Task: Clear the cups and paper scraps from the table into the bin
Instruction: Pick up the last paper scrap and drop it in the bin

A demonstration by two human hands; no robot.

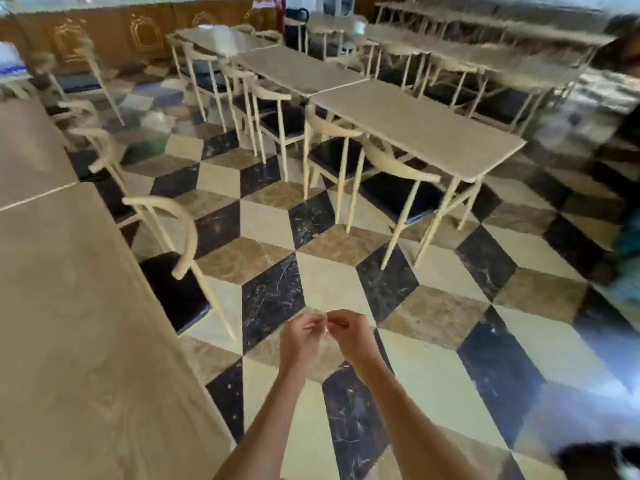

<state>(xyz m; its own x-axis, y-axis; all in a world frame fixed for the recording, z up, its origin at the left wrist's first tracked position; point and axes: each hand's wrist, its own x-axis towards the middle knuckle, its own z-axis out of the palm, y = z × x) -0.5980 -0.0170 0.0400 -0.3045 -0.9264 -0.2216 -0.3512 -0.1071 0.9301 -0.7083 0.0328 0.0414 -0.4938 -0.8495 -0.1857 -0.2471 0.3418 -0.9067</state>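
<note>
A: Where do the person's hands sit?

B: Both raised in front of the body, over the chequered floor [322, 282], not over any table. Left hand [300, 339] and right hand [349, 336] are drawn together, fingertips meeting at the midline.

A: Holding what?

B: Something small and pale, pinched between the two sets of fingertips. It looks like a paper scrap [325, 329], maybe thin film. The frame is too blurred to be sure. Both hands are curled in a pinch, neither spread.

A: Long axis of the scrap?

B: Cannot tell. It is mostly hidden by the fingers, and what shows hangs roughly downward between the hands.

A: Which hand is nearer to it?

B: Neither. It sits at the contact point, so either could take it alone.

A: Where's the bin?

B: Not identifiable. There is a dark blurred shape [595, 459] at the lower-right corner, on the right-hand side, but nothing shows it is a bin.

A: And the table?

B: The near table [69, 323] runs along the person's left, its edge beside the left forearm. No cups or scraps are visible on the part in view. The chair [173, 258] is tucked against it. The other tables [415, 129] ahead look bare.

A: So the next move depends on?

B: My judgement: finding the bin's bearing. If the dark shape is it, the right hand has the shorter path, and the left is closer to the table for the next pickup.
</note>
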